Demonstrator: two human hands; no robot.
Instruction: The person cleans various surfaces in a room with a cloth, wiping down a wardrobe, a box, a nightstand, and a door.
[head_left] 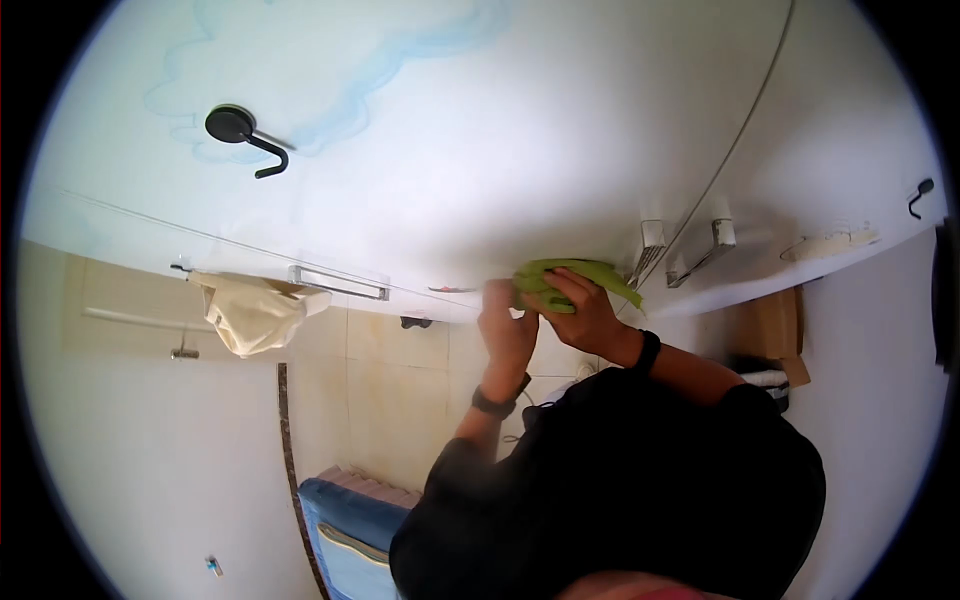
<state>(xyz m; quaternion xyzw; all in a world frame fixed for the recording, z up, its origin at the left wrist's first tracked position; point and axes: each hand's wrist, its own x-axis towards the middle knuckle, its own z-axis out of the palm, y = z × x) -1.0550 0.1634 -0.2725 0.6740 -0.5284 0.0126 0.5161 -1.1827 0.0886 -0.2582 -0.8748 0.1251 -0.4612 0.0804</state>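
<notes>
A bright green cloth [615, 279] is bunched up against the white cabinet front. My right hand [582, 312] is closed over it, fingers bent across the folds, and one loose end hangs out to the right. At the cloth's left end is my left hand [507, 325], its fingers drawn in at the cloth's edge; the fingertips are partly blurred. Both wrists wear dark bands. Just left of my left hand, a thin reddish mark or strip [455, 290] shows on the white surface, too small to name.
Metal handles [340, 283] sit along the cabinet, including a pair [705, 252] right of the cloth. A black hook [232, 124] sticks to the panel. A cream cloth bag [255, 313] hangs at left. Below are a blue padded item [350, 530] and, at right, a cardboard box [785, 325].
</notes>
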